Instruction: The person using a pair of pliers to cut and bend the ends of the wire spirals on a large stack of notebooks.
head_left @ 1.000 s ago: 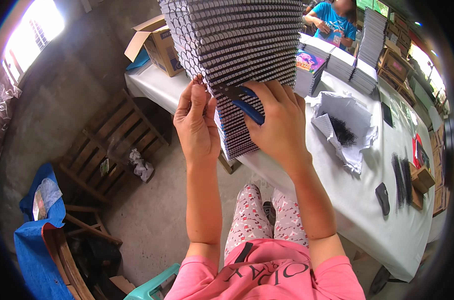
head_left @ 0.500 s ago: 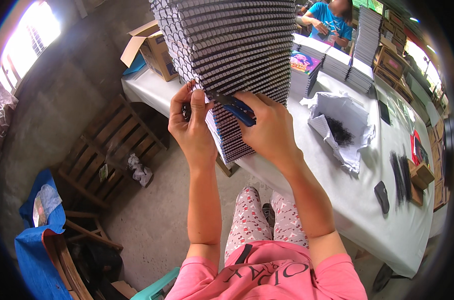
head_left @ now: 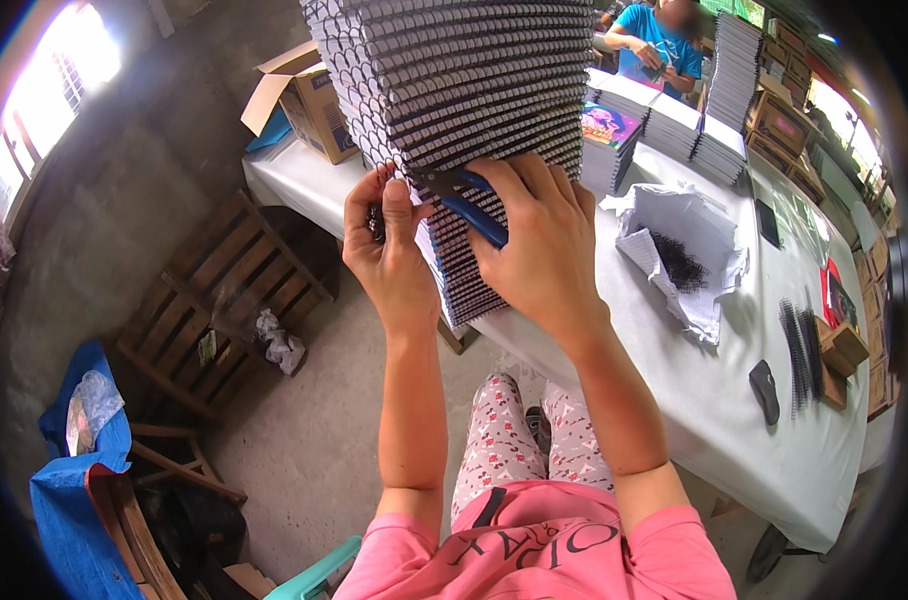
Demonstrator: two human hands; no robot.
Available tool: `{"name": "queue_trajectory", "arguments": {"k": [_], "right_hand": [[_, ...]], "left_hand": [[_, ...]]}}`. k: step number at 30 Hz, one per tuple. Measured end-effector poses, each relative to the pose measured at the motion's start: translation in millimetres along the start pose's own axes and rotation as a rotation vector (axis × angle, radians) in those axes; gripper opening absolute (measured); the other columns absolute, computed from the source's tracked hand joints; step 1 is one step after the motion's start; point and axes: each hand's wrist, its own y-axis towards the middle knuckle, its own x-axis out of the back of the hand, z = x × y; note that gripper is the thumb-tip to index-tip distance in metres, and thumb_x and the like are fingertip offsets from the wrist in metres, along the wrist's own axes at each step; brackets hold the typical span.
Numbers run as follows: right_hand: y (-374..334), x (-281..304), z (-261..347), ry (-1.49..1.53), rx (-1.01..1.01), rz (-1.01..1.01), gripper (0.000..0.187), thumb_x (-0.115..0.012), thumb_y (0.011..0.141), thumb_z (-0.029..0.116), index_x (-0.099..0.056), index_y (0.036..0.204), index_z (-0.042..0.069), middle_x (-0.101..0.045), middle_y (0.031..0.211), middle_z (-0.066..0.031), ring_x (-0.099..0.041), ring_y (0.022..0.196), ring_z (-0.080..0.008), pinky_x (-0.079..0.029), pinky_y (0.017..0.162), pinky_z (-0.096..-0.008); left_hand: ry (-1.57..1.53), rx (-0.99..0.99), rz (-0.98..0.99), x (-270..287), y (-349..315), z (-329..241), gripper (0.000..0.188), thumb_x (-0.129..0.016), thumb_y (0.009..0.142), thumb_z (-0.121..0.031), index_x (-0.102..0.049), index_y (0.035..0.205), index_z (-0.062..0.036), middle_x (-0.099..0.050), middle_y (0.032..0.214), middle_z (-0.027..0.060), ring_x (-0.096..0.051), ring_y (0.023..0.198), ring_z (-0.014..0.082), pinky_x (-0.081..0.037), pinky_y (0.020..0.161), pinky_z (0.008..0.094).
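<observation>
A tall stack of spiral-bound notebooks stands in front of me, its black coil bindings facing my hands. My right hand grips blue-handled wire cutters, with the handles spread apart. Their dark jaws lie against the stack's left front corner, by the coil ends. My left hand is at that same corner, its thumb up beside the bindings and its fingers curled. Dark, curly coil clippings show inside the curled fingers. The exact spot between the jaws is too small to make out.
On the white-covered table, crumpled white paper holds black coil scraps. Loose black coils and a dark object lie at right. More notebook stacks and a person in blue are beyond. A wooden pallet leans left.
The cutters' handles have spread apart as my right hand's grip loosened. My left hand has shifted slightly right, still at the stack's corner.
</observation>
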Motion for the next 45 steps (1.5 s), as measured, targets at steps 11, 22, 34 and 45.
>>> {"name": "queue_trajectory", "arguments": {"k": [11, 22, 34, 45], "right_hand": [[-1, -10, -6, 0.352, -0.127, 0.088, 0.034, -0.062, 0.073, 0.038, -0.059, 0.082, 0.005, -0.061, 0.065, -0.0166, -0.063, 0.064, -0.0367, -0.049, 0.059, -0.0478], [-3, -18, -54, -0.001, 0.145, -0.054, 0.032, -0.063, 0.063, 0.029, -0.063, 0.087, 0.009, -0.057, 0.086, -0.0081, -0.055, 0.088, -0.0257, -0.038, 0.081, -0.0413], [-259, 113, -196, -0.035, -0.405, 0.201, 0.033, -0.069, 0.075, 0.026, -0.062, 0.105, 0.013, -0.062, 0.102, -0.0064, -0.057, 0.099, -0.0240, -0.039, 0.088, -0.0393], [-249, 129, -192, -0.059, -0.453, 0.231, 0.048, -0.072, 0.067, 0.018, -0.057, 0.112, 0.015, -0.060, 0.099, -0.0061, -0.057, 0.093, -0.0249, -0.042, 0.080, -0.0393]], "left_hand": [[0.309, -0.136, 0.001, 5, 0, 10, 0.029, -0.053, 0.093, -0.024, -0.058, 0.105, 0.0014, -0.058, 0.104, 0.0099, -0.055, 0.091, 0.0174, -0.049, 0.072, 0.0283], [0.666, -0.556, 0.014, -29, -30, -11, 0.048, -0.035, 0.096, -0.029, -0.048, 0.110, 0.0154, -0.053, 0.109, 0.0341, -0.051, 0.103, 0.0471, -0.041, 0.088, 0.0531], [-1.187, 1.933, 0.151, -94, -130, 167, 0.032, -0.045, 0.095, -0.010, -0.048, 0.116, 0.0144, -0.053, 0.113, 0.0242, -0.052, 0.108, 0.0294, -0.046, 0.097, 0.0343], [-0.206, 1.384, 0.133, -233, -138, 237, 0.081, -0.061, 0.077, -0.056, -0.031, 0.132, -0.0045, -0.044, 0.120, 0.0233, -0.034, 0.122, 0.0396, -0.018, 0.104, 0.0584]]}}
